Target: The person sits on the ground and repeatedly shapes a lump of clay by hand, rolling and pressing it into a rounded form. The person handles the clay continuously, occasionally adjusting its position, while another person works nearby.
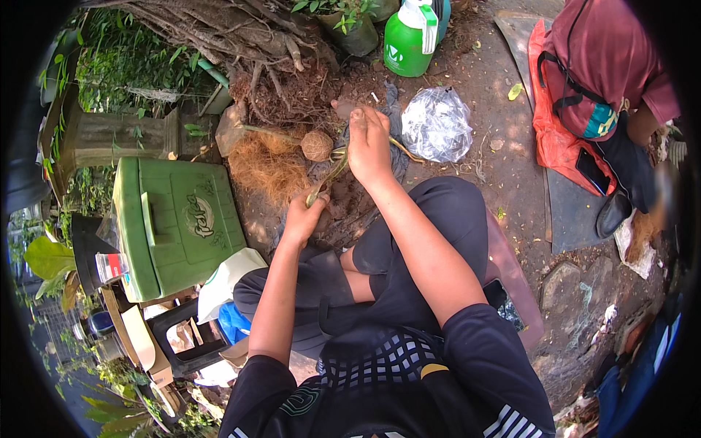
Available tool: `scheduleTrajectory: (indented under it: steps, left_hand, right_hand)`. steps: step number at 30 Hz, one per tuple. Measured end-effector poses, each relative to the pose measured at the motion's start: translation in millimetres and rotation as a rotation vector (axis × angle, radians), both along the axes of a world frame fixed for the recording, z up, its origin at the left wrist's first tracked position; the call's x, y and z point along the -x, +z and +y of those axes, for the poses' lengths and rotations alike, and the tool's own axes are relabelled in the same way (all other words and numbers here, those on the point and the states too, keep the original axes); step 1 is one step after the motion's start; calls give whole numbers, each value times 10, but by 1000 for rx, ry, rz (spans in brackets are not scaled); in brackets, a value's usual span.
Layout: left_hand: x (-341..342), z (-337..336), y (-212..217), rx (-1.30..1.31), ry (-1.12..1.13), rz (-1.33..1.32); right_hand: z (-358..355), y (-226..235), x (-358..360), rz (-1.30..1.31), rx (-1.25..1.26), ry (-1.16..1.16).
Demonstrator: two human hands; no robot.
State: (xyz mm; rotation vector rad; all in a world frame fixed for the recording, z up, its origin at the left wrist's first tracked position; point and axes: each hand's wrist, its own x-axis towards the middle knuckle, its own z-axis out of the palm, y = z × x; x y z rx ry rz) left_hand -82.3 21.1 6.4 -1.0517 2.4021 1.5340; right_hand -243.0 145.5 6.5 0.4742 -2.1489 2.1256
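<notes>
My left hand (305,217) is closed around the lower end of a thin green plant stem (334,174). The stem slants up and to the right toward my right hand (369,144), whose fingers are bent and pressed together over it. Past the right hand a brownish, root-like strand (407,151) sticks out; the hand hides where it joins the stem. Just left of my right hand sits a round brown fibre ball (317,145). Beside the ball lies a heap of loose coconut fibre (266,166). Dark crumpled cloth (394,109) lies on the ground behind my hands.
A green lidded box (182,226) stands at my left. Ahead are a green sprayer bottle (409,44), a clear plastic bag (437,124) and tree roots (241,36). To the right a person in a maroon top (613,51) sits by an orange sheet (548,124) with a phone (592,171).
</notes>
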Motion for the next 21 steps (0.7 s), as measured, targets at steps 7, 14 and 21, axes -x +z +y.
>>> scheduleTrajectory:
  steps: [7, 14, 21]
  left_hand:
    - [-52, -25, 86, -423, 234, 234]
    - [-264, -58, 204, -852, 490, 434]
    - [-525, 83, 239, -868, 661, 576]
  right_hand:
    - [-22, 30, -5, -17, 54, 71]
    - [-28, 27, -127, -50, -42, 454]
    - [53, 89, -427, 134, -143, 619]
